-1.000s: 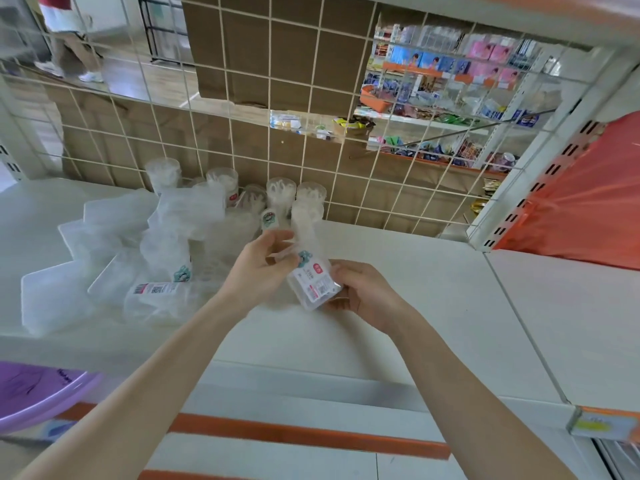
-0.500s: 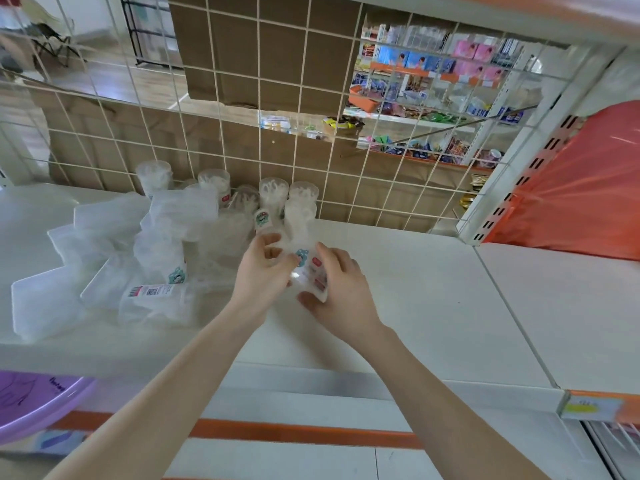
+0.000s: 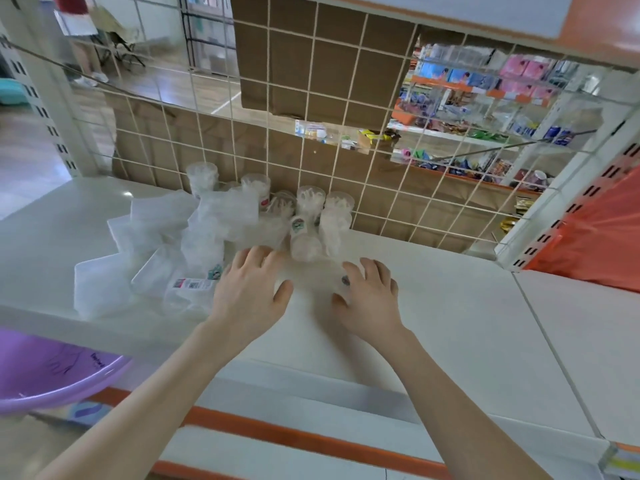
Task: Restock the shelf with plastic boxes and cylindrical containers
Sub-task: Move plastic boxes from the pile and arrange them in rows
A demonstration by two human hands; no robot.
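While reaching over the shelf (image 3: 450, 306) with both hands palm-down, just right of the heap of boxes (image 3: 145, 244): left hand (image 3: 249, 289) spread and released, holding nothing; right hand (image 3: 369, 292) loosely curved over a faint clear container (image 3: 341, 271) lying farther right of the heap, grasp impossible to tell. Upright round containers (image 3: 311, 209) packed at the heap's far right edge. Could easily topple those with a forward sweep, or nudge the loose heap and spill boxes off the shelf front.

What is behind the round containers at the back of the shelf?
A wire grid stands right behind the round containers, with brown cardboard beyond it. The front containers hide the grid's bottom edge.
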